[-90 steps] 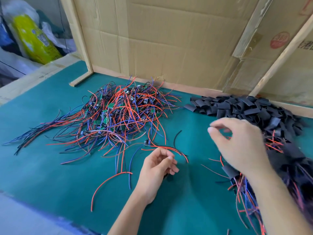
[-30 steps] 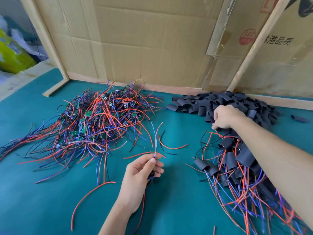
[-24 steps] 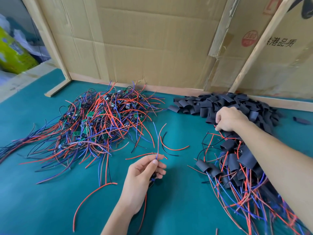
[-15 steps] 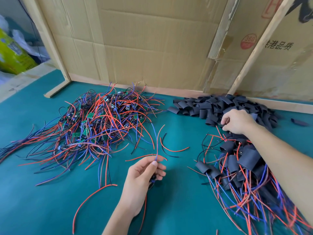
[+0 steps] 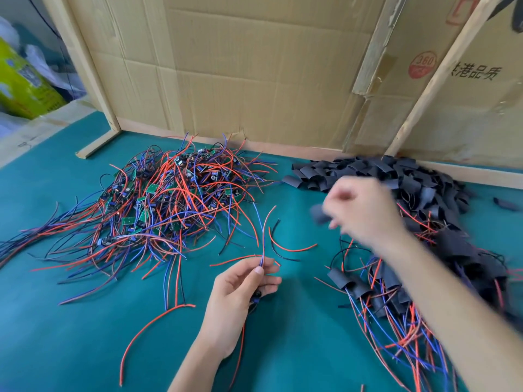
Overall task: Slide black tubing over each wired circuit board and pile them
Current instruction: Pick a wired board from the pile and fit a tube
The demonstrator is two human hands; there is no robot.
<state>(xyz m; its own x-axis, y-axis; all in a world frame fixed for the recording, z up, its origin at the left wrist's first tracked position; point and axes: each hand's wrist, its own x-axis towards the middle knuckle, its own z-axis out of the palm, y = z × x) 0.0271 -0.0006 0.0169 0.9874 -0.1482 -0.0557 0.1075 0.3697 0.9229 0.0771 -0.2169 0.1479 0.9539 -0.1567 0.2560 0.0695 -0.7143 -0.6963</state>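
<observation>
Cardboard walls point(image 5: 254, 80) back a green mat point(image 5: 70, 335). Plenty is left: a big tangle of bare wired boards point(image 5: 169, 205) lies at left, loose black tubes point(image 5: 396, 176) at the back, sleeved ones piled point(image 5: 382, 287) at right. My left hand point(image 5: 240, 292) pinches one board's wires, its board mostly hidden beneath the fingers. My right hand point(image 5: 365, 210), blurred, seems to grip a tube point(image 5: 319, 215).
</observation>
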